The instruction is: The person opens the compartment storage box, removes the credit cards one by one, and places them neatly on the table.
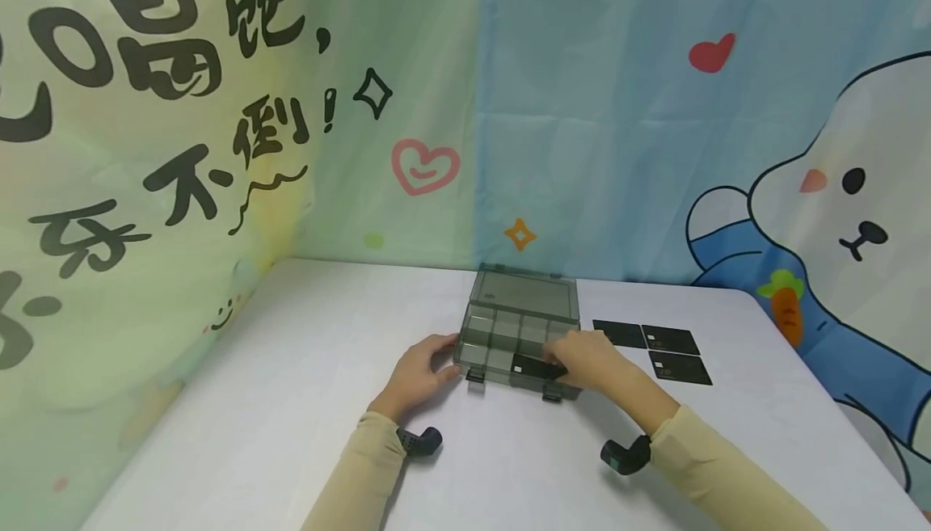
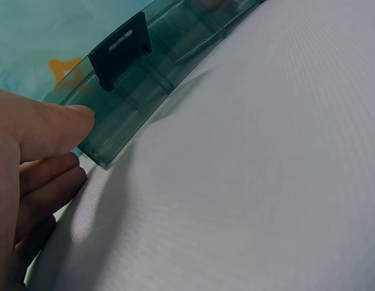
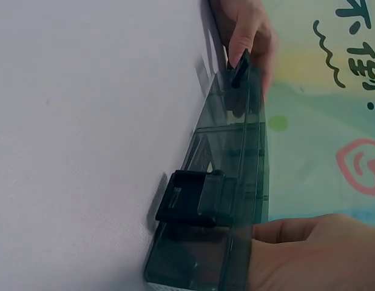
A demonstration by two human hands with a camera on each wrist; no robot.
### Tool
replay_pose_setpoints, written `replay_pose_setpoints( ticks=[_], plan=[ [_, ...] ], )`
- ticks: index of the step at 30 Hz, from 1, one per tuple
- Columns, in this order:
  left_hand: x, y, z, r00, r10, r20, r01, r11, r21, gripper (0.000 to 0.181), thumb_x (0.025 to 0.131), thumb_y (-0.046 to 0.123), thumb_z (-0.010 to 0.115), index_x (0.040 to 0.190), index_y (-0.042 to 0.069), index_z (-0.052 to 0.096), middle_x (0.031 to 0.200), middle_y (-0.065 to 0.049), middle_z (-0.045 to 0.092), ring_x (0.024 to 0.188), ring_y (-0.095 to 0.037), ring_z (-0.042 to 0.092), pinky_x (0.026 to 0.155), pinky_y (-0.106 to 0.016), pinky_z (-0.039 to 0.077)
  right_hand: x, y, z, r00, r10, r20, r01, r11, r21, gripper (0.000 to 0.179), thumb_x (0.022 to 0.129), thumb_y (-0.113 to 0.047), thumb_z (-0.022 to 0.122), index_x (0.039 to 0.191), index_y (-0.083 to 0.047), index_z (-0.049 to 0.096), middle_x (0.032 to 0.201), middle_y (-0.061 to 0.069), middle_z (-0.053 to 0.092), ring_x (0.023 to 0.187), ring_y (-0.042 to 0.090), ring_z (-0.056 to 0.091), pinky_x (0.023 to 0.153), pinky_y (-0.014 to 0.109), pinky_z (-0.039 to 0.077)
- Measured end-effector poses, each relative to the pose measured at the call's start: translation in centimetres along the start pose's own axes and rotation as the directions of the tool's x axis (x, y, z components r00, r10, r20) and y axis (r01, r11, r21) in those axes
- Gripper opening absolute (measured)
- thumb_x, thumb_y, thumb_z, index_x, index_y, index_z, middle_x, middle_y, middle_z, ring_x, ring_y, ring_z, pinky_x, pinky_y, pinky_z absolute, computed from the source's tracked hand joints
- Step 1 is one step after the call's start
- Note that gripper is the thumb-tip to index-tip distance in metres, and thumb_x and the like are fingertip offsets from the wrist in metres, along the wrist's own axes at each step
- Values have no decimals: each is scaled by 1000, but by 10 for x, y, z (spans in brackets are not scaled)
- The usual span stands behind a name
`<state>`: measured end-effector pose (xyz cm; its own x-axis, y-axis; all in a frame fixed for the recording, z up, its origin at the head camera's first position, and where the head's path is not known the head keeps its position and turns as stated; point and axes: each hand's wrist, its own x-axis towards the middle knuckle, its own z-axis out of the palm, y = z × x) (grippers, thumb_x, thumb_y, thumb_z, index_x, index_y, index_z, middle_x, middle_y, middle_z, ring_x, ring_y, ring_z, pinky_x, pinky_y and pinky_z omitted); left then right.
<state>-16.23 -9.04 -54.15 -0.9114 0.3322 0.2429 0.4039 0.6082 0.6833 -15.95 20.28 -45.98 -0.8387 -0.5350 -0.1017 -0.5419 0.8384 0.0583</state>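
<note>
An open see-through grey compartment box (image 1: 480, 353) sits on the table, its lid (image 1: 527, 292) folded back and its two front latches down. My left hand (image 1: 418, 377) grips the box's front left corner, the thumb (image 2: 72, 124) against the front wall and the fingers round the side. A black card (image 1: 531, 366) with a small white mark is in the front part of the box. From the right, my right hand (image 1: 592, 360) reaches in over the front wall and pinches the card's right end, its fingertips partly hidden. Through the wall, the right wrist view shows fingers inside the box.
Several more black cards, one of them this card (image 1: 680, 367), lie on the white table (image 1: 509, 466) right of the box. A printed curtain (image 1: 407, 111) hangs along the table's back and left sides. Each wrist wears a small black camera (image 1: 422, 440).
</note>
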Motion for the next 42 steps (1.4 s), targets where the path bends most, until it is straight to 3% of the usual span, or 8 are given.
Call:
replay_pose_setpoints(
  ticks=[8, 11, 15, 20, 24, 29, 35, 42],
  plan=[
    [-4, -3, 1, 1000, 11, -14, -11, 1000, -7, 55, 84, 27, 68, 133, 10, 53, 128, -6, 62, 124, -26, 54, 110, -43, 39, -2, 1, 5, 1000, -1, -15, 2, 998, 56, 26, 71, -23, 83, 89, -21, 65, 78, -9, 65, 68, 7, 57, 61, 31, 51],
    [-4, -2, 1, 1000, 17, -19, -18, 1000, -13, 54, 84, 26, 68, 133, 9, 53, 128, -7, 62, 124, -26, 54, 110, -43, 39, -3, 0, 6, 999, -4, -32, 6, 998, 66, 26, 71, -22, 82, 91, -20, 66, 79, -9, 67, 69, 7, 59, 58, 27, 51],
    [-2, -1, 2, 999, 38, -19, -38, 999, -18, 54, 84, 26, 68, 133, 9, 53, 127, -7, 62, 123, -26, 55, 109, -43, 40, -4, -4, 4, 999, 35, -30, -34, 999, 12, 28, 70, -25, 83, 93, -18, 69, 77, -7, 68, 65, 9, 59, 52, 26, 49],
    [2, 0, 2, 998, 56, -1, -56, 998, 7, 53, 86, 28, 66, 134, 9, 52, 128, -5, 61, 123, -25, 55, 108, -42, 41, -3, -8, -2, 997, 79, -5, -79, 993, -93, 24, 68, -27, 84, 78, -14, 67, 67, -4, 63, 58, 10, 51, 47, 29, 46],
    [6, 1, -3, 1000, 30, 9, -30, 999, 18, 54, 86, 27, 66, 135, 10, 52, 129, -4, 61, 125, -24, 54, 110, -40, 39, 1, -10, -4, 998, 63, -20, -66, 982, -175, 26, 66, -29, 85, 73, -14, 65, 66, -2, 62, 56, 12, 51, 46, 30, 48],
    [8, 1, -9, 1000, 17, -4, -16, 1000, 19, 54, 85, 26, 66, 135, 9, 52, 129, -6, 61, 125, -25, 53, 110, -41, 39, 5, -13, -5, 998, 50, -46, -56, 989, -140, 24, 67, -25, 84, 75, -11, 67, 68, 1, 65, 60, 16, 58, 49, 32, 51],
    [3, -2, -4, 1000, 7, 28, -7, 1000, 24, 56, 86, 29, 65, 136, 9, 50, 131, -6, 59, 127, -26, 52, 111, -42, 38, 0, -17, 0, 995, 93, 31, -92, 995, -25, 20, 75, -22, 79, 87, -8, 71, 80, 5, 69, 71, 21, 65, 58, 37, 56],
    [-1, -2, -2, 1000, 13, 12, -13, 1000, 2, 56, 86, 27, 66, 136, 8, 50, 130, -7, 60, 126, -26, 52, 111, -42, 38, 2, -20, -3, 994, 102, 38, -95, 985, -147, 29, 71, -32, 82, 73, -10, 64, 70, 3, 62, 63, 18, 58, 53, 35, 54]
  ],
)
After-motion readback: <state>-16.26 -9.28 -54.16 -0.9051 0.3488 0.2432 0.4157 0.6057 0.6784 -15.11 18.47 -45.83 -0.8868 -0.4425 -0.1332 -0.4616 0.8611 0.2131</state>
